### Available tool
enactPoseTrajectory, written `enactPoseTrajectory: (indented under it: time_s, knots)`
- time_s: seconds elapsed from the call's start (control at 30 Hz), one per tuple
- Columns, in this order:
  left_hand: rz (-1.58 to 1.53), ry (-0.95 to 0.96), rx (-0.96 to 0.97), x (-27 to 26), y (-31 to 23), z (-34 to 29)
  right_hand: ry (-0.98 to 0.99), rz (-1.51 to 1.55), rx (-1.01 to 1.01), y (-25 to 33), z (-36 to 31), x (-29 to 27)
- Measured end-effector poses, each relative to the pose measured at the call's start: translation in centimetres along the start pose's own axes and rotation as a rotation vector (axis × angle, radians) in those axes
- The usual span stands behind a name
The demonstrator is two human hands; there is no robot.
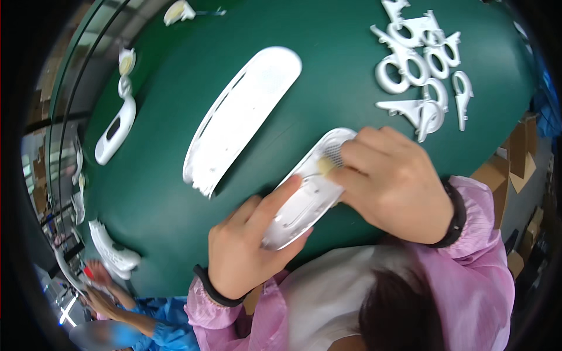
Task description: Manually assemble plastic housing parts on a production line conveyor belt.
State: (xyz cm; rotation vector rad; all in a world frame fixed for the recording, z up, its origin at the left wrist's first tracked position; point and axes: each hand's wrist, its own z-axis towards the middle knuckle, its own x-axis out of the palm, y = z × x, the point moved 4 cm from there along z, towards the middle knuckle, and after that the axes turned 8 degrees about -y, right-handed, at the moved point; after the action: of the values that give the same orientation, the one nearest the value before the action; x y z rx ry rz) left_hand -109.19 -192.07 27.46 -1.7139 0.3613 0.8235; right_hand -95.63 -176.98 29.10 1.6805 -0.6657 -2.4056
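My left hand (249, 243) holds the near end of a long white plastic shell (301, 205), with a finger laid along its inside and the thumb below its edge. My right hand (389, 181) is closed at the shell's far end, beside a grey mesh patch (333, 153). Something small and pale yellow (325, 166) shows at the right fingertips; whether it is a finger cover or a loose piece I cannot tell. The shell's hollow side faces up. A longer white shell (243, 120) lies on the green table just beyond, to the left.
Several white ring-shaped brackets (418, 64) lie in a cluster at the far right. White curved parts (117, 131) rest along the left side, with another (114, 248) nearer. A co-worker's hands (102, 292) are at the lower left. Cardboard boxes (494, 175) stand beyond the right edge.
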Motion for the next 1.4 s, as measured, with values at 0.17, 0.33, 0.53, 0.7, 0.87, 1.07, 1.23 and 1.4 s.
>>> enactPoseTrajectory:
  time_s: [0.17, 0.33, 0.53, 0.7, 0.87, 1.07, 1.23, 1.4]
  knots:
    - [-0.017, -0.152, 0.12, -5.9, 0.9, -1.9, -0.095, 0.017, 0.081, -3.3, -2.0, -6.1]
    - [0.246, -0.57, -0.034, -19.6, 2.2, 2.6, -0.205, -0.243, 0.349, -8.2, -6.2, -11.1]
    - [0.198, -0.602, -0.274, -34.8, 17.3, 12.7, -0.211, -0.137, 0.364, -8.9, -5.4, -10.4]
    - [0.306, -0.368, -0.238, -31.2, 19.7, 22.3, -0.176, -0.087, 0.378, -8.9, -5.8, -8.5]
    - [0.326, -0.195, -0.367, -20.8, 12.3, 30.3, -0.222, -0.073, 0.355, -8.1, -5.7, -9.1]
    - [0.577, 0.012, -0.465, -15.3, 11.8, 36.2, -0.258, 0.153, 0.224, -5.1, -6.2, -9.9]
    - [0.479, -0.074, -0.428, -14.5, 11.3, 36.6, -0.062, 0.257, 0.487, -6.4, -8.0, -11.4]
    - [0.321, -0.106, -0.394, -14.4, 11.6, 37.1, -0.089, 0.081, 0.657, -8.9, -7.9, -13.2]
